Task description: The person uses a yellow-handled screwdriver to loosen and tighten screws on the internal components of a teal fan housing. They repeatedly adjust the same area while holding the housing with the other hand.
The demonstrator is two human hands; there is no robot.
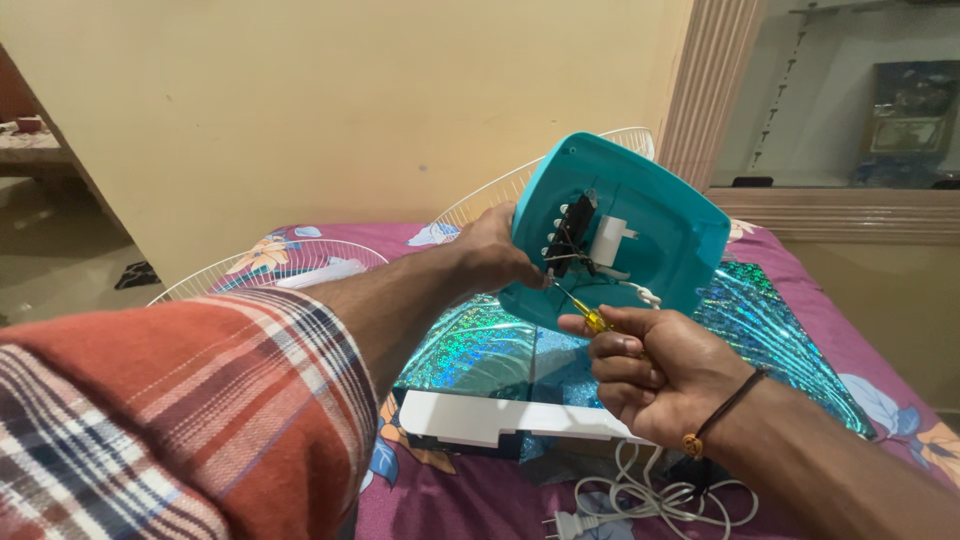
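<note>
From the head camera, the left hand (492,250) grips the left edge of a teal plastic fan housing (660,225), fingers curled around its rim, and holds it tilted in the air above the bed, its hollow inner side facing the camera. Inside the housing sit a black switch block (570,235) with thin wires and a white plastic part (608,240). The right hand (650,370) is closed in a fist around a small screwdriver (585,310) with a yellow handle; its thin metal shaft points up and to the left, and its tip meets the wiring just below the switch block. A dark cord bracelet (722,412) circles the right wrist.

Below the hands, a shiny holographic blue-green panel (480,350) lies on a floral purple bedsheet (880,360), with a white plastic piece (480,418) at its near edge. A white power cord (640,500) with its plug is coiled near the right forearm. White wire fan grilles (270,265) lean behind the left arm.
</note>
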